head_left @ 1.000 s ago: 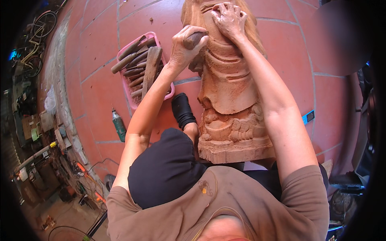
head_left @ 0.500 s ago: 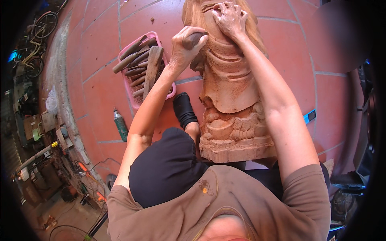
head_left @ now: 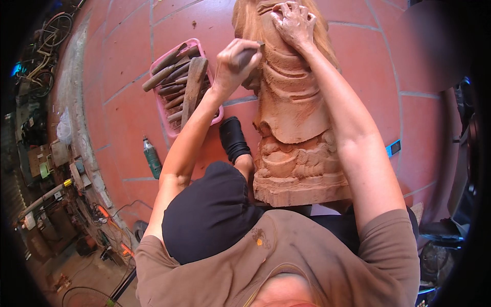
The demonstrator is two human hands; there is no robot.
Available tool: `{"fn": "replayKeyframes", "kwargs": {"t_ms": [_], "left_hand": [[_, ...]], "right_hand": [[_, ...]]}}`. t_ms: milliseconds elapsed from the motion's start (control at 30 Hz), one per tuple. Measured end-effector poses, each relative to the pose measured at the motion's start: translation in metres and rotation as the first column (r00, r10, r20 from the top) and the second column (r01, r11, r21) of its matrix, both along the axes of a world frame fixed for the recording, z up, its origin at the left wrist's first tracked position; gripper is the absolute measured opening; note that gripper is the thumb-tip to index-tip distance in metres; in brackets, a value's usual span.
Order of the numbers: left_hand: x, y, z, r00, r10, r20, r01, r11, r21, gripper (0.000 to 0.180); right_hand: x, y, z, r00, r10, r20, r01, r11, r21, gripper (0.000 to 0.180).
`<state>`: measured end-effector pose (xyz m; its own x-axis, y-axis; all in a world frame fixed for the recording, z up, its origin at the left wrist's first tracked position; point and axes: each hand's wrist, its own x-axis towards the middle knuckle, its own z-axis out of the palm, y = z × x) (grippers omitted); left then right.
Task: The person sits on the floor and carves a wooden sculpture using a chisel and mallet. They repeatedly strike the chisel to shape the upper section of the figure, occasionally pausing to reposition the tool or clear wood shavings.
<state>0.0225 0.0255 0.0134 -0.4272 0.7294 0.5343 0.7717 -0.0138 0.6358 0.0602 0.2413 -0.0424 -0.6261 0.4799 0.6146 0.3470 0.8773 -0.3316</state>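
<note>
A large carved wooden statue (head_left: 294, 115) lies lengthwise in front of me, with folds in its middle and a rough flat base near my lap. My left hand (head_left: 236, 60) is closed around a dark brown wooden-handled tool (head_left: 244, 58) at the statue's left edge. A short tip of the tool pokes out by the wood; its exact kind is hidden by my fingers. My right hand (head_left: 295, 24) rests on the statue's upper part, fingers bent and apart, with no tool seen in it.
Left of the statue, a pink plastic basket (head_left: 219, 116) holds several wooden-handled tools and a flat wood strip (head_left: 195, 84). A green power tool (head_left: 152, 157) lies on the red tile floor (head_left: 125, 123). A phone-like blue-edged object (head_left: 393, 148) lies right. Bicycles (head_left: 56, 30) and clutter line the far left.
My left hand has shifted slightly down and to the left with the tool, and its wrist has turned a little. My right hand stays on the statue.
</note>
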Motion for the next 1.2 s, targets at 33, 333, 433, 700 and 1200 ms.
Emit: {"fn": "replayKeyframes", "kwargs": {"t_ms": [33,333,433,700,1200], "left_hand": [[0.003,-0.009,-0.006,0.999,-0.027,-0.02,0.028,0.999,0.017,0.023],[0.018,-0.032,0.012,0.998,-0.061,-0.012,0.059,0.993,-0.104,0.025],[0.011,-0.007,0.008,0.992,-0.101,-0.07,0.097,0.993,-0.064,0.03],[0.023,-0.037,-0.001,0.981,-0.136,-0.135,0.11,0.976,-0.186,0.043],[0.038,-0.04,-0.006,0.988,-0.068,-0.137,0.052,0.992,-0.114,0.034]], "right_hand": [[0.0,0.001,0.0,1.0,-0.001,0.002,0.001,1.0,-0.001,0.025],[0.002,-0.004,0.0,1.0,-0.019,0.015,0.02,0.999,-0.03,0.026],[0.0,-0.003,-0.002,1.0,-0.002,0.006,0.002,1.0,-0.013,0.026],[0.004,-0.003,-0.001,1.0,-0.014,0.017,0.015,1.0,-0.02,0.026],[0.002,-0.002,0.0,1.0,-0.005,-0.026,0.004,1.0,-0.029,0.024]]}}
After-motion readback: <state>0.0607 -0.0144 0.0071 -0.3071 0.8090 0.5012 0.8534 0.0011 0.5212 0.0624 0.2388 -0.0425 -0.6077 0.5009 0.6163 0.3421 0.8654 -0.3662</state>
